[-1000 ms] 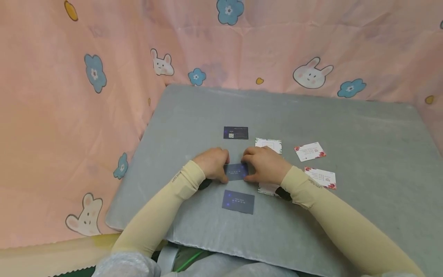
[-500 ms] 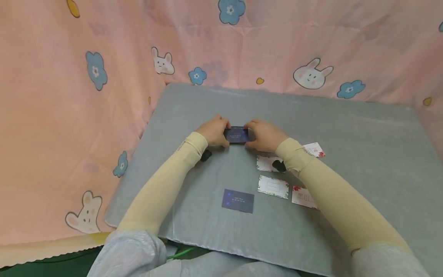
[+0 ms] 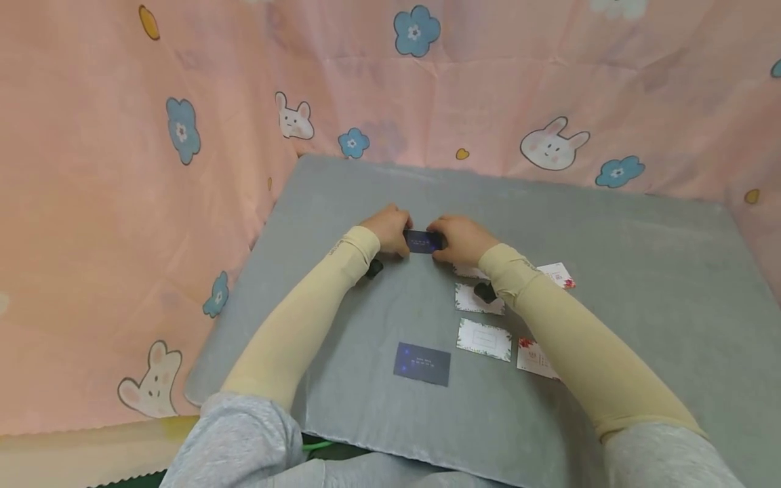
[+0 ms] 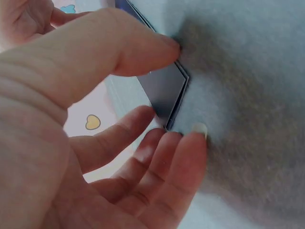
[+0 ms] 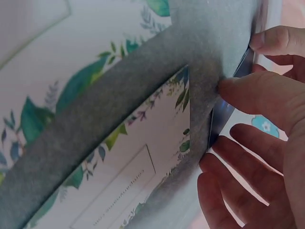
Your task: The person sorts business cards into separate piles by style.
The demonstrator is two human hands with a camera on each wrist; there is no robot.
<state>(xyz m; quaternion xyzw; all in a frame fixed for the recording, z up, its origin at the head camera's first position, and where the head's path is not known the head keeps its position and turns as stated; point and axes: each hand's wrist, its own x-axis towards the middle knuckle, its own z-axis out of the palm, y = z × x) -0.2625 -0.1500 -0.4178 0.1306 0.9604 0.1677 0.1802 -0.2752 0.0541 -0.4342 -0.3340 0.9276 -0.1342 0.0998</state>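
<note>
Two dark blue business cards (image 3: 423,242) lie one on top of the other on the far middle of the table, their doubled edge (image 4: 185,78) showing in the left wrist view. My left hand (image 3: 390,232) pinches their left end, thumb on the near edge and fingers around the far corner. At the right end my right hand (image 3: 465,240) holds them between thumb and fingers. Nearer the body rests another dark blue card (image 3: 422,364), flat and apart. White cards with green leaf borders (image 3: 485,339) form a column under and beside my right wrist.
Partly behind my right forearm are white cards with red flowers, one nearer (image 3: 535,359) and one farther (image 3: 556,274). The grey-covered table (image 3: 641,271) meets a pink curtain (image 3: 476,81) printed with rabbits and flowers at its back and left.
Both hands have carried the middle dark card away from the body onto the farthest dark card. In the last half second they stay there, and the view has shifted slightly.
</note>
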